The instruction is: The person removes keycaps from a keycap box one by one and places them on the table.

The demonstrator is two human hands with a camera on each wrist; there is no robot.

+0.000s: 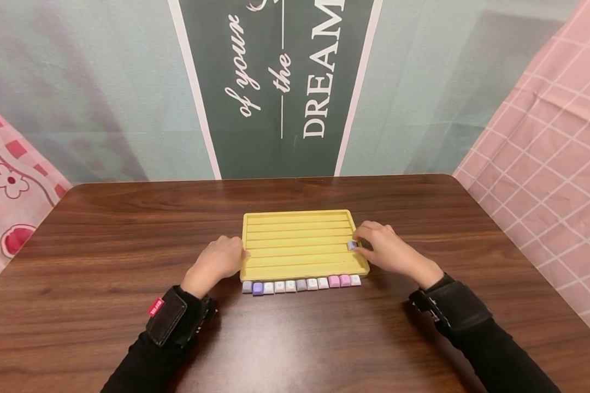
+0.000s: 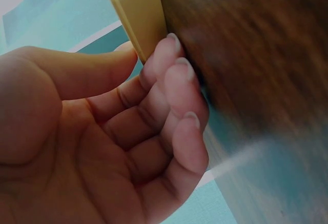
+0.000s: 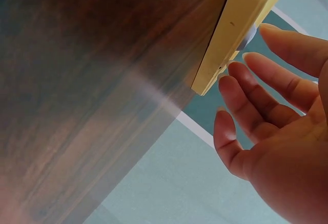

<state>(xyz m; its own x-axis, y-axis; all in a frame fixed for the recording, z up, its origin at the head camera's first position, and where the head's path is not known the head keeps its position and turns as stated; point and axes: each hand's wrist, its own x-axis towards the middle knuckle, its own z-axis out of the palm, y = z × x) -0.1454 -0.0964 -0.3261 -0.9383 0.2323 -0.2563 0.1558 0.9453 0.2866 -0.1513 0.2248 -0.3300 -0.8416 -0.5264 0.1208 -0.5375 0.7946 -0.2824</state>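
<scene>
A yellow ridged tray (image 1: 300, 243) lies on the table. My left hand (image 1: 219, 257) grips its left edge; in the left wrist view the thumb is on the rim and the curled fingers (image 2: 179, 83) meet the side wall (image 2: 143, 16). At the tray's right end my right hand (image 1: 385, 248) pinches a small grey keycap (image 1: 351, 245) between thumb and index finger, low over one of the channels. The right wrist view shows this keycap (image 3: 247, 38) at the tray's edge, partly hidden, with the other fingers loosely bent outside the tray.
Along the tray's near side runs a row of keycaps (image 1: 301, 285) in white, grey, purple and pink, set side by side on the brown wooden table (image 1: 295, 344). A printed cloth (image 1: 285, 87) hangs behind the table, with pink cloths at both sides.
</scene>
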